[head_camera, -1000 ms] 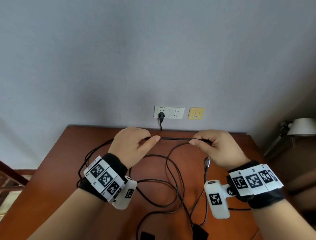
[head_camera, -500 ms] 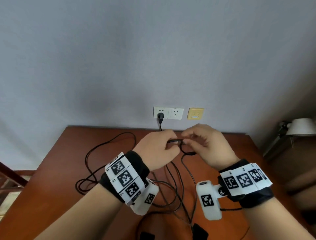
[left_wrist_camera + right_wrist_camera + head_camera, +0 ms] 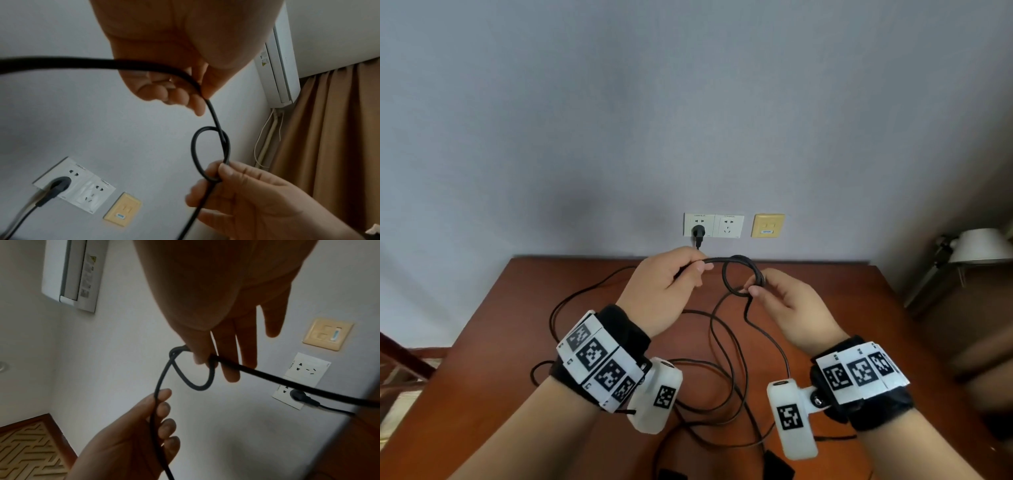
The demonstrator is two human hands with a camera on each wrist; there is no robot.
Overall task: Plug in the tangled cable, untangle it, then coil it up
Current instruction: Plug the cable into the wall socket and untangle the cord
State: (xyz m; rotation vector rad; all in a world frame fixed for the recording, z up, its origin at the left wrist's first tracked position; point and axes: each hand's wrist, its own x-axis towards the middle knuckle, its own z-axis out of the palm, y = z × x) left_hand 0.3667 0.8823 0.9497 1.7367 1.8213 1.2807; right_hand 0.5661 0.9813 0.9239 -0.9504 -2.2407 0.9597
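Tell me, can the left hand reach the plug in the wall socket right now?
Probably yes. The left hand is just below the plug with nothing between them, but it grips the cable, so it would have to let go first.

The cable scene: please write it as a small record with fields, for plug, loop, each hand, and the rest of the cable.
plug: black plug sits in the left wall socket
loop: one small loop of cable, held in the air between the hands
left hand: left hand grips the cable beside the loop
right hand: right hand pinches the loop where the strands cross
rest of cable: lies in loose curves on the wooden table
stage: coiling begun, most cable not yet coiled
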